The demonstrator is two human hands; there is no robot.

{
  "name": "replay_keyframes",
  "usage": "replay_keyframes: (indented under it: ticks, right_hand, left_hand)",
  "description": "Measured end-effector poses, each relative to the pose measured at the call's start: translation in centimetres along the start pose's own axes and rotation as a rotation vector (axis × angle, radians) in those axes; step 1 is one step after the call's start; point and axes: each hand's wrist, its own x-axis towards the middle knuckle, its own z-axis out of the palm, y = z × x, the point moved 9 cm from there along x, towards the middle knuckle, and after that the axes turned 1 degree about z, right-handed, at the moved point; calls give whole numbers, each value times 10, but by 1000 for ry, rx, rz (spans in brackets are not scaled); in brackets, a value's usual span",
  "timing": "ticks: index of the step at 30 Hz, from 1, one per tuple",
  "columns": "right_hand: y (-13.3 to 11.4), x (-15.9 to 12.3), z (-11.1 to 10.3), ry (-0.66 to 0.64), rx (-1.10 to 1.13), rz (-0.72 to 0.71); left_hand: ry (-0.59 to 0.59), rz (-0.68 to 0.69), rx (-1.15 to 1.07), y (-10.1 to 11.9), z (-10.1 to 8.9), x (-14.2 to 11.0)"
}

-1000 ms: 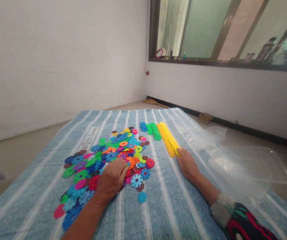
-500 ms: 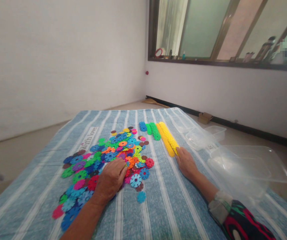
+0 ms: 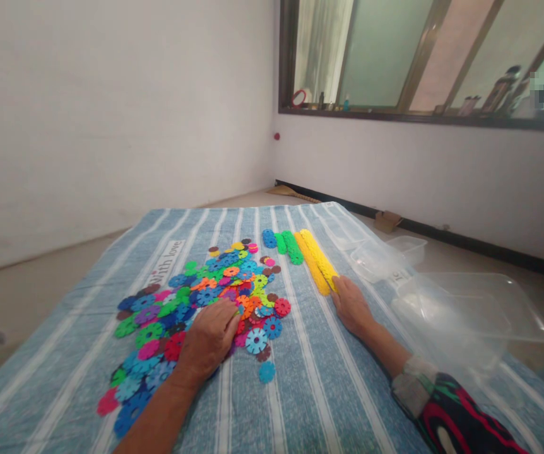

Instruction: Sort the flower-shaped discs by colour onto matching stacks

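Observation:
My left hand rests on a heap of notched plastic discs in many colours. Its fingers are curled and pressed together, and whatever is in them is hidden, though bits of disc show by the fingertips. At the near end of a row of overlapping yellow discs, my right hand has its fingers closed on the last yellow disc. A second yellow row lies right against the first. Further left are two short rows of green discs and a small stack of blue discs.
A striped blue and white cloth covers the table. Clear plastic boxes and lids stand along its right side. Beyond the table, a small cardboard box sits on the floor by the wall, below a window ledge with bottles.
The whole view has shifted slightly. Both hands keep nearly the same place and pose, the left on the heap and the right at the yellow row's end.

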Motion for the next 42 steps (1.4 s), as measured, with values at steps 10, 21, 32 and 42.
replay_keyframes:
  ticks: [10, 21, 32, 42]
  right_hand:
    - [13, -6, 1, 108, 117, -8]
    - [49, -6, -22, 316, 494, 230]
    - [-34, -9, -35, 351, 112, -249]
    - [-32, 14, -19, 8, -111, -200]
  left_hand:
    - [-2, -29, -31, -1, 1, 0]
    - [2, -21, -32, 2, -2, 1]
    - [17, -8, -7, 2, -4, 1]
    - [-9, -51, -43, 0, -4, 2]
